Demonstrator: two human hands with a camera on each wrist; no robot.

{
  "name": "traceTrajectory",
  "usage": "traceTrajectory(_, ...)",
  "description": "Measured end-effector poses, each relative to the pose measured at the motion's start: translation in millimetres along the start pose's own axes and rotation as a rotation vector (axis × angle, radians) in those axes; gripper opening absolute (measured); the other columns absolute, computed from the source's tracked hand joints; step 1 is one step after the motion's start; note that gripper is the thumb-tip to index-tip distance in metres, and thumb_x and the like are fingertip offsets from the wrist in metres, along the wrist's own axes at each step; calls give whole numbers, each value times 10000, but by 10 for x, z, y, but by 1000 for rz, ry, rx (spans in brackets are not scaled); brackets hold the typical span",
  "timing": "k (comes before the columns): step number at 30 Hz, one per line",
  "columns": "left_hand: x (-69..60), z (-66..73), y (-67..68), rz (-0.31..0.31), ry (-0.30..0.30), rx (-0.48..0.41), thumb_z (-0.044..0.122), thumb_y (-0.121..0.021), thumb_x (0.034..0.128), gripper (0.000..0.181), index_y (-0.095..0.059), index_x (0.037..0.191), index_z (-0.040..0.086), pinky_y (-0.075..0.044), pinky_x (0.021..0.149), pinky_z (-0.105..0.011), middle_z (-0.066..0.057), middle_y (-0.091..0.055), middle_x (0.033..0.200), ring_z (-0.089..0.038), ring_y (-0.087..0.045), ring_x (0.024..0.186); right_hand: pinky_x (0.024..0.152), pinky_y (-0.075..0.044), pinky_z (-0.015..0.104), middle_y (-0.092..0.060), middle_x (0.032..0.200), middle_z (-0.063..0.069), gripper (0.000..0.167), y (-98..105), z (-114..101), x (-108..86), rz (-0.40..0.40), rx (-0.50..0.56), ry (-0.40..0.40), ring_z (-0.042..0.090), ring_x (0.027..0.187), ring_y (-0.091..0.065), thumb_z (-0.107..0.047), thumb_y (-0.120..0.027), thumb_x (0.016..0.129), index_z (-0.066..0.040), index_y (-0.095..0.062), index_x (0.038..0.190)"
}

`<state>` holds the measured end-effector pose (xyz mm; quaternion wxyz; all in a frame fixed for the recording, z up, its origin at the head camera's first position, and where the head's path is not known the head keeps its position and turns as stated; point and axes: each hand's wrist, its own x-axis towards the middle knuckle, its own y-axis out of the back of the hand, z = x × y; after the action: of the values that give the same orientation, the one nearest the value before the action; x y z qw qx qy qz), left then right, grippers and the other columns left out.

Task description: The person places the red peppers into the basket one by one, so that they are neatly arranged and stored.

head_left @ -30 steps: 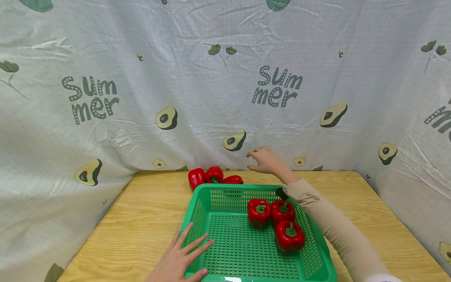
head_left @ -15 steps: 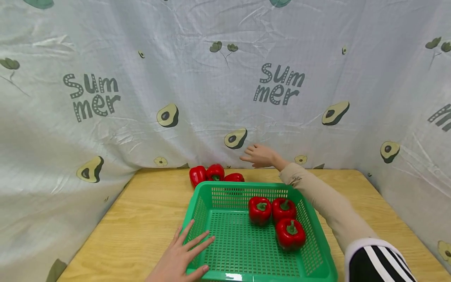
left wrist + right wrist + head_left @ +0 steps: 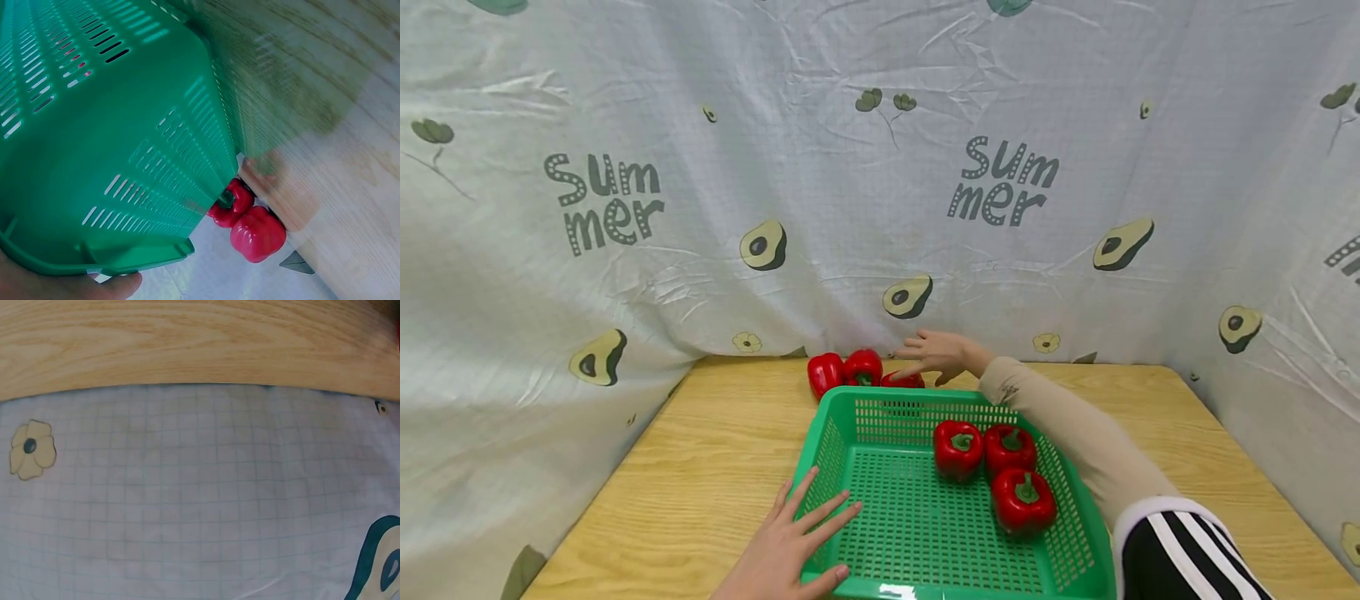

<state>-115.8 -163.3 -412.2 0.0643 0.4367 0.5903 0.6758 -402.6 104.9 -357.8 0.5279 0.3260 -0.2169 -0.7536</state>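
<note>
Right hand: While the bare right hand reaches past the far rim, its fingers are spread apart and clamped on nothing; it hovers at the rearmost pepper on the right, whether touching I cannot tell. The right wrist view does not show the fingers.
Left hand: The bare left hand rests at the near-left rim with its fingers fanned apart, steadying rather than gripping, as far as I can judge.
Basket: The green, rectangular, perforated plastic basket sits on the pale wood-grain table, in front of the white printed cloth.
Peppers inside: Three glossy red bell peppers with green stems stand grouped in the right half of the basket, two towards the back and one nearer.
Peppers outside: Three more red bell peppers lie on the table behind the basket's far-left side, the right one partly covered by the fingers.
Progress: Judged by how things lie, three peppers are in the basket and three remain out, so the work looks about half done, with the next pepper not yet grasped.
</note>
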Motion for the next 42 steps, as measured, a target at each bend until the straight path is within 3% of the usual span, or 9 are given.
traceTrajectory(8,-16,-4,-7,4,-13,35,517,-584,756,623,-428,1321,306,194,1084,-291,87,-537,1271,-359,-320,1225,914,-403,394,-341,1430,28,782,30,-41,118,-49,-9,74,245,1231,-399,-518,-638,729,-358,-251,1390)
traceTrajectory(13,-3,-10,-23,-3,2,19,505,-589,756,625,-417,1327,317,196,1083,-282,92,-530,1279,-367,-333,1219,845,-415,355,-312,1446,5,774,13,-47,134,-51,-70,102,231,1220,-394,-529,-630,731,-354,-261,1388)
traceTrajectory(18,6,-17,-16,-8,1,19,496,-598,752,615,-433,1316,314,196,1083,-276,90,-535,1273,-371,-345,1215,883,-419,346,-262,1470,-47,798,6,-79,145,-44,-121,129,219,1253,-370,-551,-598,745,-287,-236,1405)
traceTrajectory(22,12,-18,-3,-17,2,27,497,-600,751,608,-445,1308,311,202,1079,-275,91,-537,1270,-370,-353,1214,912,-410,363,-326,1440,-57,754,-11,-84,129,-26,-128,149,204,1218,-387,-514,-594,771,-256,-266,1399)
traceTrajectory(28,3,-6,2,-36,7,34,496,-608,747,617,-439,1312,312,230,1061,-272,91,-538,1270,-359,-316,1222,873,-413,351,-428,1375,-37,601,-26,-81,92,-16,-119,170,197,1167,-418,-421,-573,825,-342,-305,1357)
traceTrajectory(35,-4,-11,-23,-7,-21,75,513,-613,733,625,-454,1301,305,212,1075,-294,98,-552,1250,-334,-272,1243,926,-404,378,-391,1402,17,684,-71,-99,22,-112,-82,175,219,1238,-381,-484,-612,772,-368,-284,1360)
traceTrajectory(42,3,-16,-25,-6,-20,75,521,-604,740,615,-458,1298,307,209,1077,-288,102,-557,1241,-294,-161,1308,858,-424,330,-459,1336,-5,666,-110,-96,-72,-75,-201,192,175,1174,-408,-490,-627,756,-390,-286,1320)
